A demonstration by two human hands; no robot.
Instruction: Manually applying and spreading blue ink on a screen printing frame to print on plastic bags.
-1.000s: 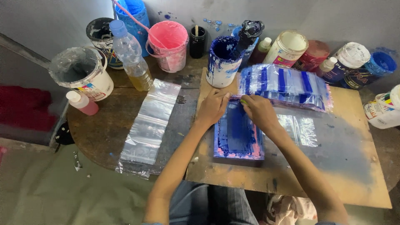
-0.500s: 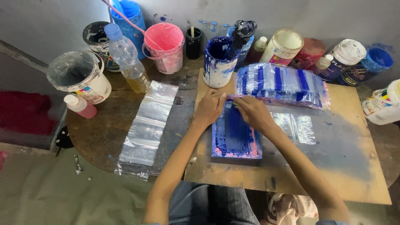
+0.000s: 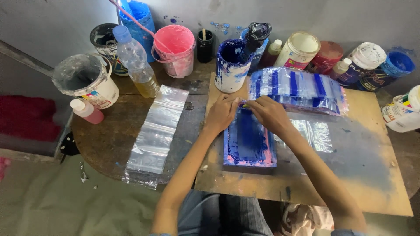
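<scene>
Round wooden table (image 3: 109,140), paint-stained, with a plywood board (image 3: 350,175) laid over its right half; grey wall behind. Person seated, knees just under the near edge.

Nearest the body: a small printing frame (image 3: 249,142), blue-smeared with pink edges, lying flat on the board. Both hands rest at its far edge. Left hand (image 3: 222,113) has fingers curled loosely down onto the top left corner. Right hand (image 3: 269,114) has fingertips pinched at the top edge; whether they grip a plastic bag or only the frame, I cannot tell.

Just right of the frame, a clear bag (image 3: 313,133) lies flat. Left of the board, a strip of clear bags (image 3: 157,129), unprinted.

Beyond the hands: a stack of blue-striped printed bags (image 3: 297,87), touching the blue paint tub (image 3: 229,65). Farther back, a pink bucket (image 3: 175,50), a clear bottle (image 3: 135,61), a lined bucket (image 3: 85,81) and assorted paint jars along the wall.

Judgement: the step looks like seating or lifting the frame between prints. The next move calls for an even lift from the far edge, to avoid smearing wet ink.
</scene>
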